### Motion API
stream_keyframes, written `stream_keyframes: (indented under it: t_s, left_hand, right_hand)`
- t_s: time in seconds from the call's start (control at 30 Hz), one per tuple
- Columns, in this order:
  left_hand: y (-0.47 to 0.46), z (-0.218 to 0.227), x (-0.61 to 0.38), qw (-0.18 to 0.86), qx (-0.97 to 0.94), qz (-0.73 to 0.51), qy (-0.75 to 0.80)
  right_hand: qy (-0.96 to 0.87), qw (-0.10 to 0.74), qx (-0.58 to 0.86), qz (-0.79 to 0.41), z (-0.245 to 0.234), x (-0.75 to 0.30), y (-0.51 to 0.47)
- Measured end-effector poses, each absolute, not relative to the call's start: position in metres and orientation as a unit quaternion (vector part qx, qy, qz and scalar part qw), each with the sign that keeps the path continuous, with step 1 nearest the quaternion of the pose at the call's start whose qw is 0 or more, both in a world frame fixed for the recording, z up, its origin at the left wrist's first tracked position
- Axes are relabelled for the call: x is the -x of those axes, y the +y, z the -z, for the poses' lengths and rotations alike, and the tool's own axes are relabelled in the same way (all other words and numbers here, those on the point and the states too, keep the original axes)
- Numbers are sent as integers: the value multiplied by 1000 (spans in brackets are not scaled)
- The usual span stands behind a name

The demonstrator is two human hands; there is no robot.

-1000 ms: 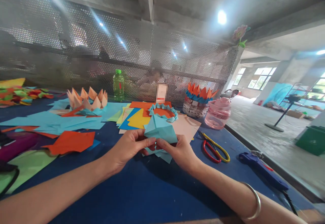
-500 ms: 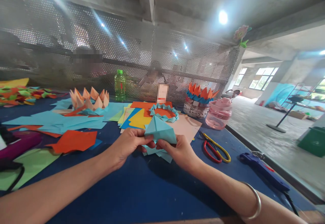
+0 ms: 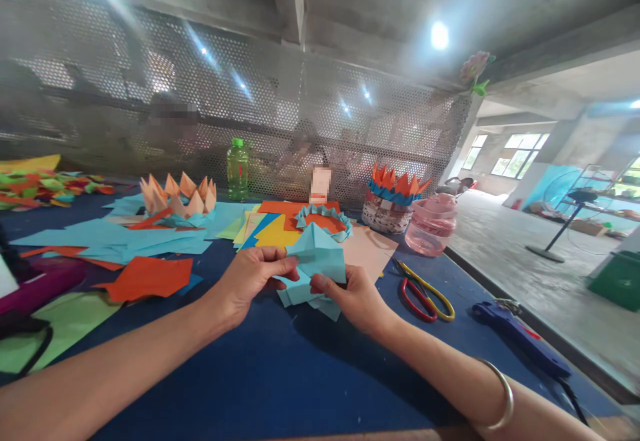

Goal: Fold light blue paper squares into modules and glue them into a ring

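A folded piece of light-blue paper (image 3: 315, 261) is held in front of me, above the dark blue table (image 3: 280, 374). My left hand (image 3: 253, 279) pinches its left side between thumb and fingers. My right hand (image 3: 345, 296) grips its lower right part. Loose flaps of the paper hang below my hands. A ring of folded teal paper (image 3: 323, 219) lies just beyond it on coloured sheets.
Cut sheets of blue, orange (image 3: 145, 277) and green paper cover the table. Beyond stand a peach paper crown (image 3: 177, 195), a green bottle (image 3: 238, 171), a woven pot (image 3: 385, 216) and a pink jar (image 3: 433, 225). Red-handled scissors (image 3: 420, 297) and a blue glue gun (image 3: 520, 337) lie right.
The blue paper has shifted in my fingers, and its peak now leans a little differently. My left hand has moved slightly up and away from my right hand, spreading the folded paper.
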State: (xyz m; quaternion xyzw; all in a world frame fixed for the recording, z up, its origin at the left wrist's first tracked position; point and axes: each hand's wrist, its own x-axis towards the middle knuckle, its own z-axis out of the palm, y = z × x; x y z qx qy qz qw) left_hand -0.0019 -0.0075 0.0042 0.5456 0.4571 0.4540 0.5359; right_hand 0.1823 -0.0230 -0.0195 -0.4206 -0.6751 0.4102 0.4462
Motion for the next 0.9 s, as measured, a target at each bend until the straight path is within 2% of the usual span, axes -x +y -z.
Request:
stream_keyframes:
  t_s: [0.23, 0.3, 0.43, 0.5, 0.63, 0.77, 0.9]
  left_hand:
    - [-10, -1, -1, 557, -557, -463, 406]
    - [-11, 3, -4, 573, -590, -432, 371]
    - [-9, 8, -5, 577, -570, -441, 384]
    - [-6, 5, -4, 585, -535, -468, 390]
    - [-3, 0, -2, 608, -497, -479, 394]
    - [-5, 0, -3, 624, -505, -444, 399]
    - [-8, 0, -4, 619, -539, -417, 391]
  right_hand:
    - [-661, 450, 432, -418, 19, -181, -24]
    - [-663, 449, 431, -416, 19, -180, -25]
    - [-717, 409, 422, -375, 18, -178, -29]
    - [-738, 416, 424, -321, 17, -180, -30]
    - [-763, 495, 389, -148, 15, -189, -24]
    - [-806, 471, 357, 35, 11, -200, -20]
    - [-840, 423, 318, 116, 7, -204, -19]
